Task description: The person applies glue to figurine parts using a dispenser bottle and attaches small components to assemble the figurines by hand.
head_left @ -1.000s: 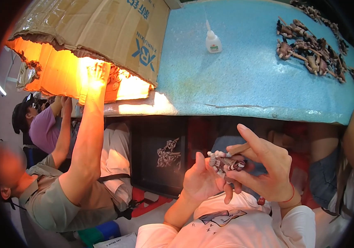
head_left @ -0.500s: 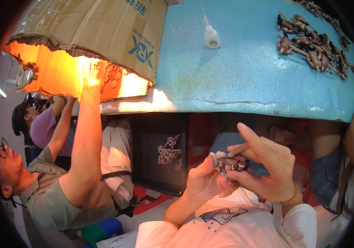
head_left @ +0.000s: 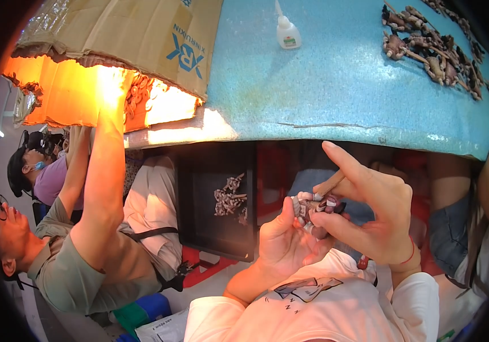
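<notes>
Held up in front of my chest is a small figurine (head_left: 311, 210) in brown and pinkish-white, its details partly covered by fingers. My left hand (head_left: 283, 239) grips it from below and the left, thumb along its side. From the right, my right hand (head_left: 374, 208) closes thumb and fingers on the same piece, with the index finger stretched out above it. A thin brown stick-like part (head_left: 330, 183) juts from the figurine toward the right hand; whether it is attached cannot be seen.
A black tray (head_left: 213, 162) with several small figurine pieces (head_left: 230, 196) is to my left. On the blue table (head_left: 313, 97) stand a white dropper bottle (head_left: 288, 35) and many brown figurines (head_left: 435, 62). A co-worker's arm (head_left: 104, 165) reaches into a glowing cardboard box (head_left: 113, 34).
The whole view has shifted slightly, so table and box sit higher. The co-worker's hand is now hidden in the box's glow. Both my hands keep hold of the figurine, which has turned a little.
</notes>
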`<state>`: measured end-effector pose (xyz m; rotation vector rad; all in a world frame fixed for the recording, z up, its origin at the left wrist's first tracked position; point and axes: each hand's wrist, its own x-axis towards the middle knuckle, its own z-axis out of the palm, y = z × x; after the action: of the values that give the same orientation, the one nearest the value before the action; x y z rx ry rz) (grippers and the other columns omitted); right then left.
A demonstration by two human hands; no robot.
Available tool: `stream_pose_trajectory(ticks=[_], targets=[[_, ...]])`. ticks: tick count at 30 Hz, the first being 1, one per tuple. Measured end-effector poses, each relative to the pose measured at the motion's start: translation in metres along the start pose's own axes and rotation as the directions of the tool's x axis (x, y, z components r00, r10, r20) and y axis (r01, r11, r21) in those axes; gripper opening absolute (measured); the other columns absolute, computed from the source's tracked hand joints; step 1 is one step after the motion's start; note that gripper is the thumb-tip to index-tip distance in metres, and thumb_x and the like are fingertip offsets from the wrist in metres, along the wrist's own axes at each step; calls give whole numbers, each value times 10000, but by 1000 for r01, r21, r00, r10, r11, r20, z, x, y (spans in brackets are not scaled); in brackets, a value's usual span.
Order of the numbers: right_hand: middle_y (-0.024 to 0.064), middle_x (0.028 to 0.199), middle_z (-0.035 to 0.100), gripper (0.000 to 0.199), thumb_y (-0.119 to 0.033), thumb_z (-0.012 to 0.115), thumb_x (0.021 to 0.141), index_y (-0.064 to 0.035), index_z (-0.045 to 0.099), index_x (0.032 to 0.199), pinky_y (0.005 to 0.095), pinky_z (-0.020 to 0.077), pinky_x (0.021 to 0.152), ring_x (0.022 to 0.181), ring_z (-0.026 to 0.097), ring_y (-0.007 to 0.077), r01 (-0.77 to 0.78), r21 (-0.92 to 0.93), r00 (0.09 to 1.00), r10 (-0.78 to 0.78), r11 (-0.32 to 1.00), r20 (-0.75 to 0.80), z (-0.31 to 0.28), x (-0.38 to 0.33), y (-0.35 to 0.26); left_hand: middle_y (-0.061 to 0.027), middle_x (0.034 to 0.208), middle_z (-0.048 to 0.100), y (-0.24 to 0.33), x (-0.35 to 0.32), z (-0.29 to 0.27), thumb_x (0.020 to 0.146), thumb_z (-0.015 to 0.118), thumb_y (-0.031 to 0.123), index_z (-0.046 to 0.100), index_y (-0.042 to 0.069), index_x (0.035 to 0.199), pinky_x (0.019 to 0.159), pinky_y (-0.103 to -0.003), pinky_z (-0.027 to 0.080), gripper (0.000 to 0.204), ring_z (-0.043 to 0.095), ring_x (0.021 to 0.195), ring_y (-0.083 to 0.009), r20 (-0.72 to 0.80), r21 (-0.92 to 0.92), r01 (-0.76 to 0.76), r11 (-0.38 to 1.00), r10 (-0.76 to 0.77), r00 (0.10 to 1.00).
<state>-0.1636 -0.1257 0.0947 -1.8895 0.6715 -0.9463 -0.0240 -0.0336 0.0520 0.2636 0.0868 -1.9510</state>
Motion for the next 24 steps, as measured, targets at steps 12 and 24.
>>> stream_pose_trajectory(ticks=[12, 24], targets=[[102, 668, 650, 641, 34, 670, 584, 92, 487, 1196, 225, 496, 620, 629, 618, 124, -19, 36, 999, 20, 999, -35, 9, 3, 7, -158, 1003, 594, -10, -3, 9, 904, 340, 530, 526, 35, 1126, 349, -212, 316, 573, 370, 466, -115, -269, -269, -150, 952, 75, 960], [146, 774, 672, 714, -26, 698, 557, 82, 461, 1221, 271, 486, 714, 742, 658, 193, 39, 54, 999, -39, 998, 3, 9, -1, 0, -198, 1070, 574, -8, -3, -13, 898, 387, 495, 510, 4, 1155, 511, -298, 436, 568, 597, 730, -265, 87, 157, -217, 964, 205, 975]])
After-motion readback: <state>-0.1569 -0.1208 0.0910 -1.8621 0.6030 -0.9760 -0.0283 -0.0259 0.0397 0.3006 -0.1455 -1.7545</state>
